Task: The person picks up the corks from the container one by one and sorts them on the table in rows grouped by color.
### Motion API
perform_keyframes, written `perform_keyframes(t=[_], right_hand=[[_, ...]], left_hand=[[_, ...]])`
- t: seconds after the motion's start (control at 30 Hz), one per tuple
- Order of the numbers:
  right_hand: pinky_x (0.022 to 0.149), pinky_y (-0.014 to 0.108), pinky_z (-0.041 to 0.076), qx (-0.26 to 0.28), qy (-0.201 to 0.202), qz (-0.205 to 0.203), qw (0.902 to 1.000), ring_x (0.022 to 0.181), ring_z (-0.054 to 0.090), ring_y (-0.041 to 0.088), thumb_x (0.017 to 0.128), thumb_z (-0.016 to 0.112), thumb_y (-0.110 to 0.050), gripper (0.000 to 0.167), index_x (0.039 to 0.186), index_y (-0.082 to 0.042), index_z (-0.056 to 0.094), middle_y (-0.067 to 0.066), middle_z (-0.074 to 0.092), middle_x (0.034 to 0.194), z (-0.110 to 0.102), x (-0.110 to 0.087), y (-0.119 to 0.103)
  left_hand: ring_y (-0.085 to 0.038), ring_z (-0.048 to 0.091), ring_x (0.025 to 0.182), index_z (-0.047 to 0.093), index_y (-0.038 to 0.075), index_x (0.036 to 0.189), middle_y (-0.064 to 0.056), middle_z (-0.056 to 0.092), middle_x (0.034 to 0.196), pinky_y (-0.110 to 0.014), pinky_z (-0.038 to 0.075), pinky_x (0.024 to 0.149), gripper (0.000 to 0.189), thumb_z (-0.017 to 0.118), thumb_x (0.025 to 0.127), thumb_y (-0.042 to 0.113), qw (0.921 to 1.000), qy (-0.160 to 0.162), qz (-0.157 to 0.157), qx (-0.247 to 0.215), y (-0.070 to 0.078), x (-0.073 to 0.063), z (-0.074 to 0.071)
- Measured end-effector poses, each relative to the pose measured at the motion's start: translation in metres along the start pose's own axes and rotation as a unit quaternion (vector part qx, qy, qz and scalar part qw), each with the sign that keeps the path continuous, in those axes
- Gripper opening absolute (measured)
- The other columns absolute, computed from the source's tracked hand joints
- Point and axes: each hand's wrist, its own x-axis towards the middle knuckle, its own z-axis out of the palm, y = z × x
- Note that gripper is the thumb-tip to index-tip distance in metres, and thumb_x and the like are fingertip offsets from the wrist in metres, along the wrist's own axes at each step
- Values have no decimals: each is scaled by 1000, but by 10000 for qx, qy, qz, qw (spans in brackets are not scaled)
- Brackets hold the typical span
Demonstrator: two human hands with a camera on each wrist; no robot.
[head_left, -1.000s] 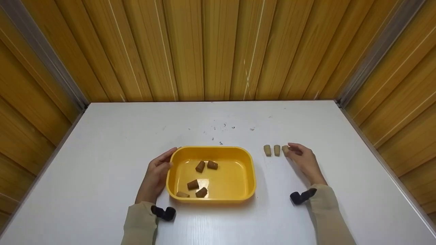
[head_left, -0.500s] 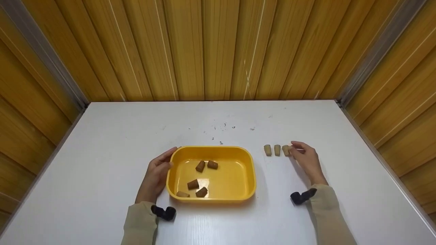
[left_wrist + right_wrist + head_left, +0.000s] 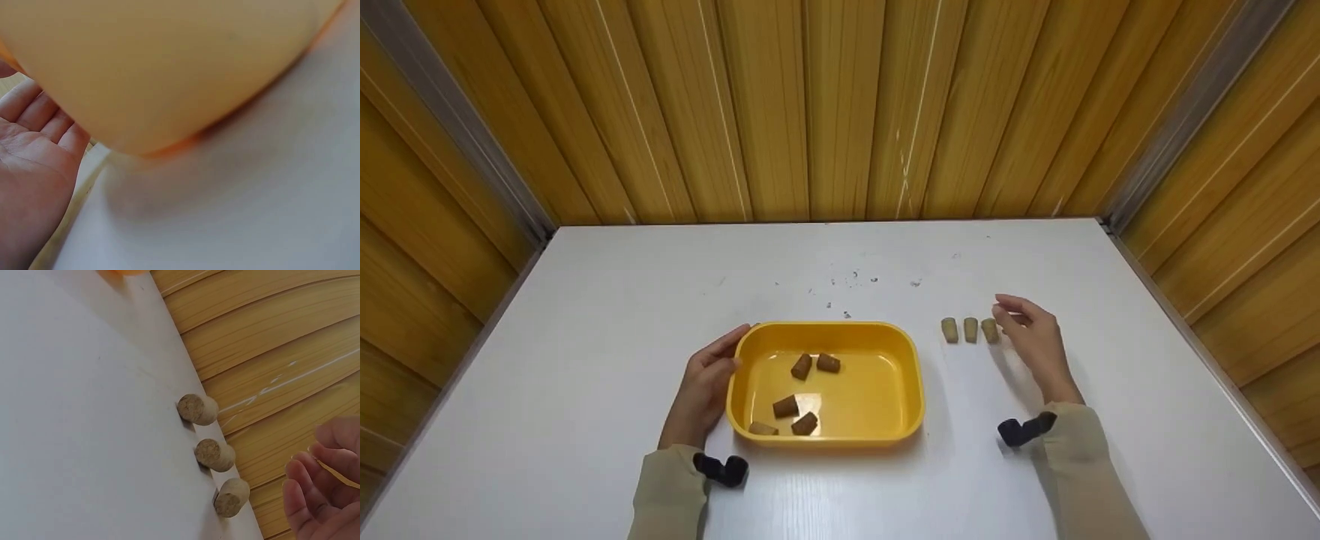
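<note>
We see a left hand [image 3: 705, 386], fingers nearly straight, against a yellow tray [image 3: 825, 442], and an empty, loosely bent right hand [image 3: 1035, 341] beside three pale corks [image 3: 970, 330] right of the tray, whose row a careless brush could skew.

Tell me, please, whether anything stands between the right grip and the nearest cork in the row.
Nothing visible does: only open space separates the right grip from the rightmost cork; the row's other two corks are on its far side.
</note>
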Motion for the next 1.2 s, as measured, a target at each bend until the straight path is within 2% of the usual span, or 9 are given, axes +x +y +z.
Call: perform_keyframes(t=[0.13, 0.37, 0.47, 0.57, 0.67, 0.83, 1.07, 1.2], right_hand=[[84, 17, 45, -83, -188, -238, 9995, 107, 54, 13, 93, 55, -48, 55, 135, -13, 55, 9, 60, 128, 0, -1, -10], [95, 34, 47, -284, -648, -702, 9950, 114, 56, 25, 91, 57, -47, 55, 133, -11, 57, 12, 62, 126, 2, 2, -32], [98, 41, 49, -391, -986, -848, 9907, 114, 58, 27, 91, 59, -46, 55, 134, -12, 57, 11, 63, 125, 6, 3, -44], [99, 44, 50, -503, -1435, -1109, 9821, 111, 60, 28, 90, 63, -43, 53, 133, -12, 58, 10, 65, 122, 12, 2, -57], [97, 41, 52, -626, -1954, -1505, 9671, 106, 63, 26, 88, 66, -37, 50, 130, -12, 60, 10, 67, 119, 16, 1, -72], [84, 29, 56, -801, -2838, -1931, 9358, 96, 65, 20, 86, 70, -31, 44, 126, -13, 64, 9, 69, 113, 24, -2, -97], [95, 39, 54, -821, -3912, -2604, 8789, 99, 66, 21, 87, 69, -22, 39, 124, -9, 65, 14, 69, 112, 44, -6, -125], [89, 31, 56, -923, -4275, -2815, 8541, 93, 66, 17, 87, 69, -20, 36, 121, -8, 66, 12, 71, 108, 56, -9, -134]], left_hand=[[-19, 50, 130, 47, -2, 139, -12, 50, 143, -27, 44, 105, 56, 42, 84, -10, 10000, 22, -28, -52, 0, 0, 1], [-20, 50, 131, 48, -1, 138, -12, 50, 143, -28, 44, 106, 56, 43, 84, -10, 9999, 35, -62, -99, 0, 0, 0], [-20, 49, 131, 47, -1, 139, -12, 50, 143, -28, 44, 106, 56, 43, 84, -10, 9999, 16, -71, -78, 1, 0, 0], [-20, 50, 130, 48, -1, 139, -12, 50, 143, -28, 44, 106, 56, 43, 84, -10, 9999, 32, -67, -84, 0, 0, 0], [-20, 51, 130, 48, -1, 139, -13, 50, 143, -28, 44, 106, 55, 42, 84, -10, 10000, 40, -41, -81, 0, 0, 0], [-19, 50, 131, 47, -1, 139, -14, 49, 144, -28, 43, 106, 55, 42, 85, -10, 10000, 57, -30, -14, -1, 1, 2], [-19, 50, 131, 47, -2, 139, -14, 49, 144, -28, 43, 106, 56, 43, 84, -10, 9999, 70, -6, 73, -3, 4, 1], [-19, 50, 131, 47, -3, 139, -15, 50, 143, -28, 43, 106, 55, 43, 84, -10, 10000, 60, 16, 13, -4, 5, 1]])
